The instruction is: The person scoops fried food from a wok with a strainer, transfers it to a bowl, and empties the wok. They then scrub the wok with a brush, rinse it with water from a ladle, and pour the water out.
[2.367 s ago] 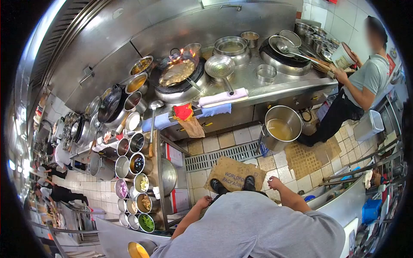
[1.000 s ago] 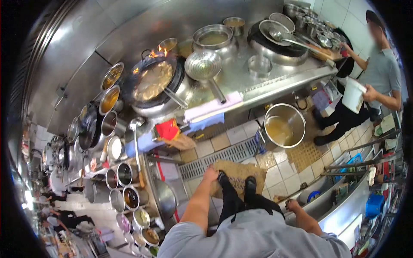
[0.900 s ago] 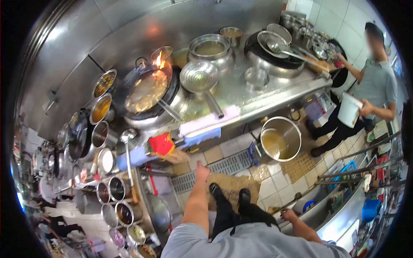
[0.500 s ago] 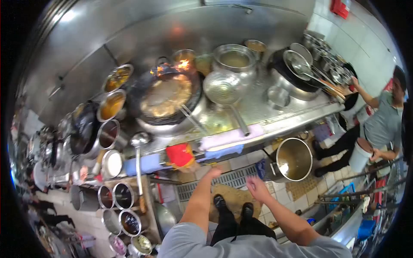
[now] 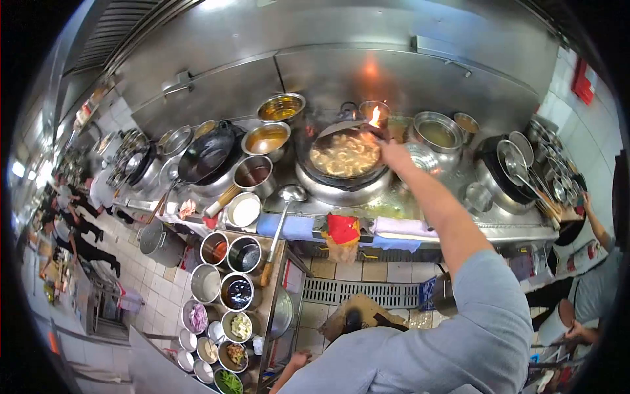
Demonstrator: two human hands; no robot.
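My right arm stretches over the stove, and my right hand [image 5: 394, 153] is at the right rim of a wok [image 5: 377, 178]. The fingers look curled, but what they grip is blurred and partly hidden. Pale pieces of food [image 5: 344, 155] fill the wok, beside a flame [image 5: 375, 118] at its far right side. Down by my body, away from the stove, my left hand [image 5: 300, 360] hangs with fingers curled and nothing visible in it. A perforated strainer [image 5: 421, 157] lies on the stovetop, partly behind my right forearm.
A ladle [image 5: 292, 193] leans across the counter edge, near folded cloths [image 5: 285, 226] and a red-yellow cloth [image 5: 342, 230]. Pots of sauces and ingredients [image 5: 237, 292] stand at left. Oil bowls [image 5: 266, 139] flank the wok. A person [image 5: 590, 295] holds a bucket at right.
My right hand has gone from in front of my body up to the wok's rim. My left hand has dropped low beside my body. The view has turned left.
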